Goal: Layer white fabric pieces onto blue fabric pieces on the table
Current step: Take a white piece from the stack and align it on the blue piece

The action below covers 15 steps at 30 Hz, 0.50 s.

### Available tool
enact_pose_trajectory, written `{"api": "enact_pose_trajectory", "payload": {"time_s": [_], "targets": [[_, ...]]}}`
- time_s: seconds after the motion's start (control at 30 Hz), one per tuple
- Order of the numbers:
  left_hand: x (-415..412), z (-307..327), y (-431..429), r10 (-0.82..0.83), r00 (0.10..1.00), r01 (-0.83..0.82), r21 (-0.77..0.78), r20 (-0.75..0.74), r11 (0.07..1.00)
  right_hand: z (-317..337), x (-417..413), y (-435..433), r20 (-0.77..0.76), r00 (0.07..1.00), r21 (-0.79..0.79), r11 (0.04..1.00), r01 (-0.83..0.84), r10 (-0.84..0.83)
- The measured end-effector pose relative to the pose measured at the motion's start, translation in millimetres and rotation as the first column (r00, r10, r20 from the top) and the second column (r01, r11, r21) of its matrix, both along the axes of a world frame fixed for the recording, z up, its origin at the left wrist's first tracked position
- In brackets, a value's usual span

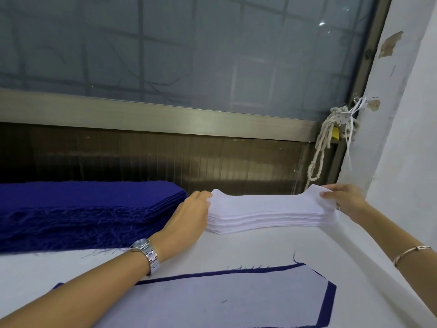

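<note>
Two hands reach to the far side of the table (260,247), one at each end of a stack of white pieces (267,218) that lies near the back edge. The top white piece (267,202) curls up at both ends. The left hand (189,216) has its fingers curled against the raised left end and seems to grip it, though the thumb is hidden. The right hand (343,202) pinches the right end, thumb on top and fingers beneath.

Just left of the white stack, touching the left hand, sits a thick stack of blue pieces (82,209) with frayed edges. Nearer the camera, a single blue piece (331,301) lies flat on the table with a white piece (236,297) laid over it, so that only a blue border shows along the far and right sides.

A silver watch (146,252) is on the left wrist and a thin bracelet (411,253) on the right. Behind the table is a window (189,43); a rope (324,147) and a yellow padlock (335,133) hang at its right corner, beside a white wall (413,114).
</note>
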<state>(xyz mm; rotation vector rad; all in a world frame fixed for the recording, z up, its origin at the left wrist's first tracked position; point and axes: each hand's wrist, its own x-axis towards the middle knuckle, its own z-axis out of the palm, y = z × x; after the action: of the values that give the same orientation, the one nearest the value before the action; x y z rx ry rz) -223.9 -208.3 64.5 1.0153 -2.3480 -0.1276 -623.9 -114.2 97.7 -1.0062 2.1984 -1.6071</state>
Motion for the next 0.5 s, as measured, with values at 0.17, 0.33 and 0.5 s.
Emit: {"api": "enact_pose_trajectory", "payload": {"time_s": [0.17,0.33,0.5], "targets": [[-10,7,-8,0.065,0.997,-0.064,-0.023,0.045,0.998,-6,-6,1,-0.014,1.0,-0.02,1.0,-0.012,0.012],[-17,6,-8,0.072,0.997,-0.072,0.028,-0.01,0.997,-10,-14,1,0.017,1.0,-0.022,1.0,0.012,-0.012],[-22,12,-19,0.033,0.995,-0.009,0.242,-0.097,0.97,-11,-17,4,0.035,0.999,-0.02,1.0,0.011,-0.01]]}}
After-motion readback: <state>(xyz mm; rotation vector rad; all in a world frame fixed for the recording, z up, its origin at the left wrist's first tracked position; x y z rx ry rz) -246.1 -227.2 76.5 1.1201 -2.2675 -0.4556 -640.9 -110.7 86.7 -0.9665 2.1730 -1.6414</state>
